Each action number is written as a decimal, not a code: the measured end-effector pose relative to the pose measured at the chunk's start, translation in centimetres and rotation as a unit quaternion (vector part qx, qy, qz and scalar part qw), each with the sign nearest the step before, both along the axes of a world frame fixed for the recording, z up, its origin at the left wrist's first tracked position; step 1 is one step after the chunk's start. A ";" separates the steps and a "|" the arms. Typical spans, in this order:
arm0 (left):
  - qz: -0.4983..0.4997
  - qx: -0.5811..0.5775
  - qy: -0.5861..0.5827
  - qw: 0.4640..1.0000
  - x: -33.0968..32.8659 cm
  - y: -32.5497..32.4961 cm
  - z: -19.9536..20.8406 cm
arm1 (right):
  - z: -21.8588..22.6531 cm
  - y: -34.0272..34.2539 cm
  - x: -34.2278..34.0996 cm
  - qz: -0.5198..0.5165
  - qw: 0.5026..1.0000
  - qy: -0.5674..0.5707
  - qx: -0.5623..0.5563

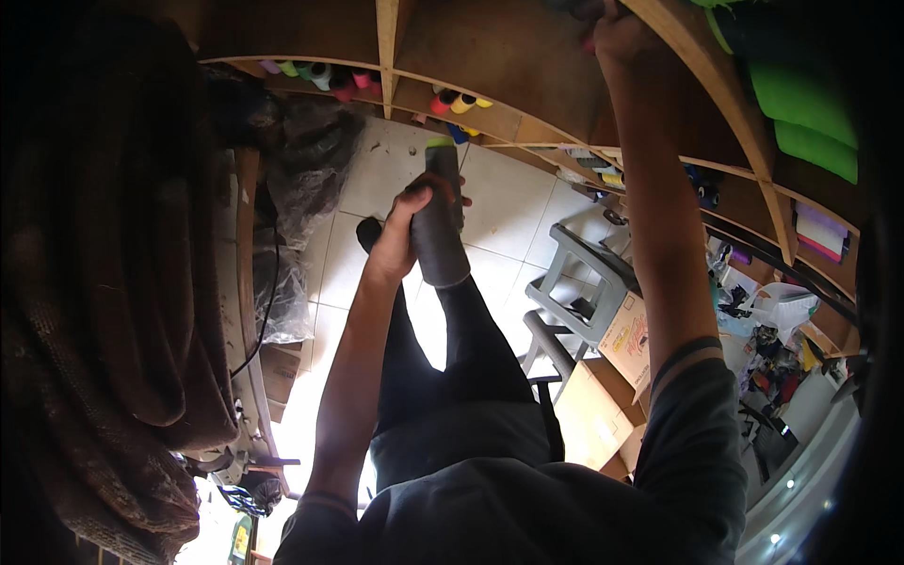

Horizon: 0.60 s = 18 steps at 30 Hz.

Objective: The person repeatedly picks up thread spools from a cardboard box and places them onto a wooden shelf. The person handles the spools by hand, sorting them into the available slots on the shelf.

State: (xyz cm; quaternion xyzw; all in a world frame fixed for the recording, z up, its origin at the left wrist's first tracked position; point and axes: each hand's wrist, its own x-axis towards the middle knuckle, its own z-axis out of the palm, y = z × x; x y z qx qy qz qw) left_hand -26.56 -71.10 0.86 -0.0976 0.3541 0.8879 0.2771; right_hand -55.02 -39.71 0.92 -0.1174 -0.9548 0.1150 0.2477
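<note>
My left hand (408, 209) is wrapped round a dark grey cone of thread (440, 250), held over the floor in front of my legs. A second grey spool (443, 160) with a yellow-green end lies against it, within the same grip. Raised at the upper right, my right hand (621, 36) reaches into a wooden shelf compartment (527, 47). Its fingers are bent at a dark shape by the picture's top edge, with a bit of red beside them. Shadow and the picture's edge hide what they hold.
Coloured thread cones (461, 102) fill lower shelf compartments. Green folded cloth (800, 132) lies at the upper right. A grey plastic stool (579, 282) and cardboard boxes (595, 410) stand to my right, near a cluttered heap (772, 330). Brown fabric (113, 282) hangs at left.
</note>
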 end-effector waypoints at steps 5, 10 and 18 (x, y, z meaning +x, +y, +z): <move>-0.013 0.002 -0.010 1.000 -1.1 1.1 0.4 | 0.8 0.6 0.4 -0.005 0.999 -0.036 0.017; -0.025 0.002 0.003 1.000 -2.0 1.8 0.8 | 1.5 0.7 0.4 -0.005 0.999 -0.048 0.025; -0.007 0.014 -0.005 1.000 -2.9 2.6 2.2 | 2.2 1.0 0.9 -0.004 0.997 -0.065 0.040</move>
